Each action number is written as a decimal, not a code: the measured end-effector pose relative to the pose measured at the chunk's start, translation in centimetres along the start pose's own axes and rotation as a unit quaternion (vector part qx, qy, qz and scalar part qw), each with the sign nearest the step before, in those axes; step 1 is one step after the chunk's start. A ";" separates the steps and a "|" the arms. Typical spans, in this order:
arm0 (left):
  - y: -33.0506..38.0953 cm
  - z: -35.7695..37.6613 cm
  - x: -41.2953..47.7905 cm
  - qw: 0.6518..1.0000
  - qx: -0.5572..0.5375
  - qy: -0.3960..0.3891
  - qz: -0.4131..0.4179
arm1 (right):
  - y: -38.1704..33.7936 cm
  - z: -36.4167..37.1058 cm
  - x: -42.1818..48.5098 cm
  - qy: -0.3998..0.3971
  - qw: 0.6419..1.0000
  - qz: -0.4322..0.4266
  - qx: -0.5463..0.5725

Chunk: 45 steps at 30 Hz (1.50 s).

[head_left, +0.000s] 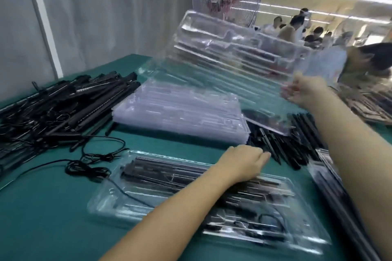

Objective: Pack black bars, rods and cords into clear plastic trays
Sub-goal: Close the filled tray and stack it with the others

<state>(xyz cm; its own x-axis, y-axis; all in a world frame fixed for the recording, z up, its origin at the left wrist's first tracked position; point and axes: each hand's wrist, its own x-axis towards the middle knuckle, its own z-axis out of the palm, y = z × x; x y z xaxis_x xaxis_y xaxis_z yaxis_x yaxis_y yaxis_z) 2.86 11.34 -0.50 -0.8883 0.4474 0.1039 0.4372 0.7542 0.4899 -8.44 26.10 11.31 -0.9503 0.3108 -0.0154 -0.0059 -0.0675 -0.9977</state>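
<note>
"Now, the hands?" the first inspector asks.

"Right hand [305, 91], right of centre, grips the edge of a raised tray [212, 65], which is tilted above the stack [180, 116] of clear trays. Left hand [244, 159], centre, has its fingers curled at the far edge of the packed tray [118, 201]. Whether they hold anything cannot be told."

"And the stock?"

"Bars [53, 108] heaped at left, with cords [91, 161] loose just below them. Rods [297, 140] lie between the stack and the right arm. All are on the green table [46, 222]. The packed tray lies lower centre, holding bars and a cord."
</note>
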 end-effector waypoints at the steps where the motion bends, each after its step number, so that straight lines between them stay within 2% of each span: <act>1: 0.0 -0.3 0.2 1.000 -0.008 -0.002 0.005 | 0.6 1.6 -0.1 -0.019 1.000 -0.004 -0.010; 4: 0.2 -1.0 -0.2 0.999 0.024 -0.021 0.014 | 2.5 4.5 -0.8 -0.041 0.984 -0.064 -0.159; 5: 0.2 -1.3 -0.6 0.998 0.042 -0.038 0.016 | 2.9 4.7 -0.6 -0.039 0.968 -0.079 -0.234; 7: 0.2 -2.1 -1.6 0.995 0.063 -0.070 0.029 | 3.8 5.3 -1.0 -0.048 0.912 -0.137 -0.385; 9: 0.0 -2.9 -2.8 0.994 0.058 -0.085 0.041 | 4.2 5.2 -1.8 -0.084 0.885 -0.150 -0.432; 13: -0.6 -4.5 -5.1 0.991 0.035 -0.115 0.064 | 4.1 3.1 -4.6 -0.176 0.889 -0.087 -0.414; 15: -0.8 -5.2 -6.1 0.989 0.041 -0.128 0.068 | 4.4 1.8 -6.3 -0.197 0.884 -0.068 -0.419; 20: -1.7 -7.1 -8.0 0.991 0.031 -0.124 0.040 | 5.4 -0.6 -11.1 -0.227 0.835 -0.049 -0.499; 25: -2.2 -7.9 -9.3 0.996 -0.015 -0.075 0.050 | 5.4 -3.1 -15.9 -0.147 0.829 -0.094 -0.531; 28: -2.1 -7.3 -10.2 0.996 -0.009 -0.055 0.068 | 5.6 -4.5 -19.7 -0.024 0.836 -0.206 -0.509; 29: -2.1 -7.1 -10.4 0.996 0.009 -0.052 0.072 | 5.6 -5.0 -21.2 -0.009 0.849 -0.239 -0.472; 30: -2.0 -6.9 -10.6 0.996 0.029 -0.044 0.078 | 5.4 -5.5 -22.7 -0.037 0.868 -0.250 -0.427; 31: -2.0 -6.7 -10.7 0.995 0.049 -0.036 0.084 | 5.2 -5.7 -24.4 -0.102 0.885 -0.235 -0.389; 32: -1.9 -6.5 -10.8 0.993 0.066 -0.032 0.090 | 5.3 -5.8 -25.8 -0.173 0.885 -0.209 -0.378; 33: -1.7 -6.4 -10.9 0.992 0.084 -0.035 0.093 | 5.9 -6.0 -26.9 -0.225 0.867 -0.197 -0.399; 35: -1.4 -6.4 -10.9 0.987 0.124 -0.048 0.087 | 8.2 -5.9 -28.3 -0.257 0.791 -0.230 -0.505; 37: -1.2 -6.4 -10.7 0.984 0.154 -0.048 0.080 | 11.2 -5.0 -29.4 -0.253 0.717 -0.259 -0.596; 39: -0.8 -6.6 -10.6 0.983 0.164 -0.035 0.081 | 13.7 -4.3 -29.7 -0.199 0.652 -0.307 -0.664; 41: -0.6 -6.7 -10.6 0.981 0.173 -0.023 0.085 | 14.8 -4.2 -28.9 -0.169 0.631 -0.280 -0.703; 43: -0.6 -6.7 -10.7 0.979 0.183 -0.014 0.093 | 15.4 -4.7 -27.6 -0.208 0.630 -0.208 -0.719; 45: -0.8 -6.5 -10.7 0.978 0.185 -0.012 0.100 | 15.3 -5.1 -26.8 -0.233 0.634 -0.177 -0.716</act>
<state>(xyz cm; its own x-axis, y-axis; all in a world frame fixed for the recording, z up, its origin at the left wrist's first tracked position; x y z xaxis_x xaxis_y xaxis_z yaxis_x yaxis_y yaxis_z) 11.10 2.87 3.66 -0.7784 0.6111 0.1438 0.6265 0.7709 0.1147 18.48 21.58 -3.89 -0.9592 -0.2696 -0.0855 -0.2725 0.9618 0.0245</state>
